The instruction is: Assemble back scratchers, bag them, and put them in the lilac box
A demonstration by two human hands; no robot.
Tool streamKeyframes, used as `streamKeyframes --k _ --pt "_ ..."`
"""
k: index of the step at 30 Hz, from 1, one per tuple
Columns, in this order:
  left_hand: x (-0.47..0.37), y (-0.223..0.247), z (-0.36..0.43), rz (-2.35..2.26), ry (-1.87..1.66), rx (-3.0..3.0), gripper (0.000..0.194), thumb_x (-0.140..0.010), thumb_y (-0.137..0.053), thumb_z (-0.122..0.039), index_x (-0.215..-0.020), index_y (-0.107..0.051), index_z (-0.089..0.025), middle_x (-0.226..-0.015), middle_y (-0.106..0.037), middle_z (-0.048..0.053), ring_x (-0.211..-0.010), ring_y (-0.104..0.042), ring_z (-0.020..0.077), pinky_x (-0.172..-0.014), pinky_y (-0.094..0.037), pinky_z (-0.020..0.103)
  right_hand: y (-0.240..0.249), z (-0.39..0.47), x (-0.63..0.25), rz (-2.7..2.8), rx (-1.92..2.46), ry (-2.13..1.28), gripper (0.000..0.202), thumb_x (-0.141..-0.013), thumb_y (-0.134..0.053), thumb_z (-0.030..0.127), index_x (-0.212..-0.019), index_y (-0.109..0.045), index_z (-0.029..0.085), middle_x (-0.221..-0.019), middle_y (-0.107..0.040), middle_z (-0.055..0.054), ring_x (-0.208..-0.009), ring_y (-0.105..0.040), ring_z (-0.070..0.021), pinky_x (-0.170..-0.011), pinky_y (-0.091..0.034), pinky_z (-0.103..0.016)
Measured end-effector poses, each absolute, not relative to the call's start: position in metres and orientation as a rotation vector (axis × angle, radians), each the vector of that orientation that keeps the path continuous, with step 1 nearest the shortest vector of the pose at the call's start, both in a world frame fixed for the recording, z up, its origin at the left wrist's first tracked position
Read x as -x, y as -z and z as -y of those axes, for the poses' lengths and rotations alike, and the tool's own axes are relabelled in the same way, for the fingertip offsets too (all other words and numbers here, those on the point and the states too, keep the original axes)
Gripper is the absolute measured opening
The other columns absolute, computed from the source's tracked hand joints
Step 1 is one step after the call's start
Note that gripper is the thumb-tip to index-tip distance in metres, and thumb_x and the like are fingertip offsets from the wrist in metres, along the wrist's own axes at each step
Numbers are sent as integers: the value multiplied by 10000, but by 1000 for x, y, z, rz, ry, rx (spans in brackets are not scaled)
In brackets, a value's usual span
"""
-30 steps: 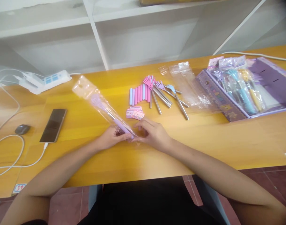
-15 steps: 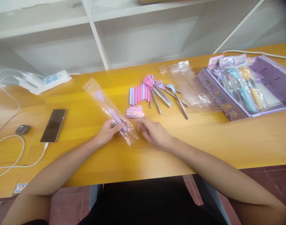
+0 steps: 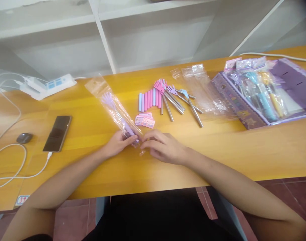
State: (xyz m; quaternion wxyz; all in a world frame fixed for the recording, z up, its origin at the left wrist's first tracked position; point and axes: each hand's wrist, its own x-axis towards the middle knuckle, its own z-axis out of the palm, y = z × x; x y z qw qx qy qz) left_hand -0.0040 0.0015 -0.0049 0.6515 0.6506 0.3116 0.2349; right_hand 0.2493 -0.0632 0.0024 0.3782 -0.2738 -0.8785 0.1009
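My left hand (image 3: pixel 119 144) is closed round the lower part of a clear plastic bag (image 3: pixel 96 86). Inside that bag lies a purple back scratcher (image 3: pixel 127 128) with a hand-shaped head and a thin metal shaft. My right hand (image 3: pixel 165 147) has its fingers bent and pinched at the bag's lower right edge. Just beyond the hands are small printed cards (image 3: pixel 148 122). Behind them stands a row of pink, blue and purple handles (image 3: pixel 149 100). Beside these, loose hand-shaped scratcher heads on metal rods (image 3: pixel 178 105) lie in a heap.
Flat clear bags (image 3: pixel 205 90) lie right of the rods. A purple display box (image 3: pixel 253 122) at the right holds bagged scratchers (image 3: pixel 263 100). On the left are a phone (image 3: pixel 57 134) on a cable, a dark small object (image 3: pixel 24 138) and a power strip (image 3: pixel 60 83).
My right hand has moved left and its fingers now meet the bag's lower edge. The bag has shifted slightly, its upper end further up and left, while my left hand keeps its grip.
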Motion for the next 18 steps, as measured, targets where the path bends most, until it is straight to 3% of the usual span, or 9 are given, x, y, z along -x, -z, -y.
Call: streamKeyframes --k 4,8,10,14,18 --pt "7 11 -5 -748 -582 -1406 390 -969 -744 -529 -1030 -771 -144 -875 -785 58 -725 -716 163 -714 -583 269 -1 63 -249 2301 841 -391 582 -859 -531 -3 -1399 -526 215 -1331 -570 -132 -1066 -649 -207 -764 -612 -296" --pt "10 18 -8 -789 -637 -1295 391 -946 -770 -530 -1039 -745 -151 -845 -766 37 -657 -700 156 -687 -586 283 0 64 -250 2396 870 -518 801 -854 -584 13 -1607 -364 177 -1453 -473 -197 -970 -638 -197 -794 -631 -347" --pt "11 18 -8 -790 -651 -1292 380 -959 -756 -523 -1059 -741 -157 -889 -770 44 -705 -715 164 -715 -591 288 1 64 -250 2388 845 -470 698 -908 -613 48 -1566 -428 192 -1449 -475 -183 -928 -637 -172 -787 -627 -339" --pt "8 11 -5 -770 -553 -1477 406 -997 -694 -541 -1060 -746 -144 -934 -779 71 -810 -728 181 -756 -578 279 -1 61 -249 2281 753 -288 212 -1033 -626 159 -1238 -639 212 -1295 -589 -102 -855 -639 -120 -732 -586 -273" --pt "4 3 3 -734 -394 -1732 376 -1029 -642 -524 -1071 -734 -162 -901 -770 56 -798 -719 186 -750 -559 281 -4 59 -248 2224 681 -221 82 -1062 -642 229 -1129 -668 191 -1088 -707 -61 -906 -698 -149 -785 -577 -276"
